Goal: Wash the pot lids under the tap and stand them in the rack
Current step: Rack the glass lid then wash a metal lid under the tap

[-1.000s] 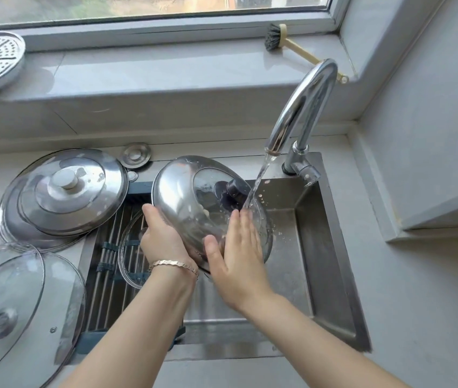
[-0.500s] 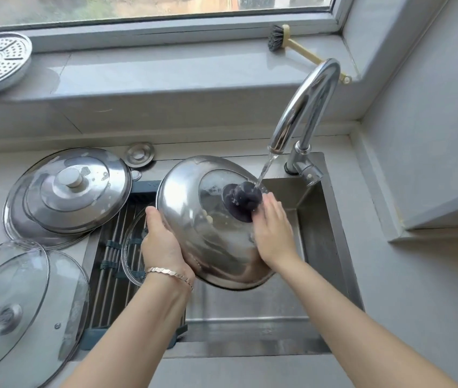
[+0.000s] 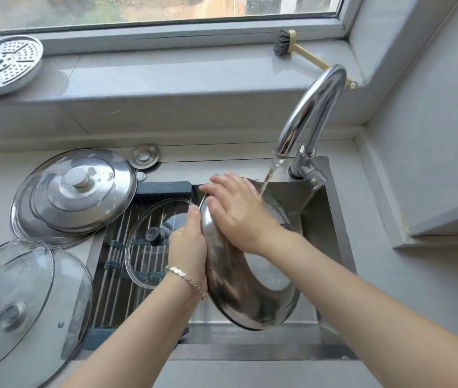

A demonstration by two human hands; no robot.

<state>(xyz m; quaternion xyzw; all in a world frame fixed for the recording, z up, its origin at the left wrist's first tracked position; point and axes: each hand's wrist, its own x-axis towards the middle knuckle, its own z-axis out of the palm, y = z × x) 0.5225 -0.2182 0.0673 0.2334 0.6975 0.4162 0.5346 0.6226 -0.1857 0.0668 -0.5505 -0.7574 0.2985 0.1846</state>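
1. The left hand (image 3: 188,247) is clamped on the left rim of the steel lid (image 3: 233,284), thumb towards me. A bracelet (image 3: 186,278) sits at the wrist.
2. The right hand (image 3: 239,217) has straight fingers pressed flat on the lid's upper face, just above the left hand. The two hands are close but do not touch.
3. The steel lid is held between the hands, tilted steeply on edge over the sink (image 3: 320,219).
4. The tap (image 3: 314,107) stands beyond the right hand. Its water (image 3: 271,172) runs down to the lid's top rim, right beside that hand.
5. The rack (image 3: 110,270) spans the sink just left of the left hand.
6. A glass lid (image 3: 149,247) with a dark knob lies flat on the rack, partly behind the left hand.
7. The stacked lids (image 3: 74,191), of steel, lie on the counter (image 3: 390,303), well left of the left hand.
8. The glass pair (image 3: 12,289) overlap, left of the left forearm.
9. A disc (image 3: 145,156) of metal lies beyond the left hand, by the wall.
10. On the sill (image 3: 166,77), a steamer plate (image 3: 4,65) lies far left, and a brush (image 3: 286,43) beyond the right hand.
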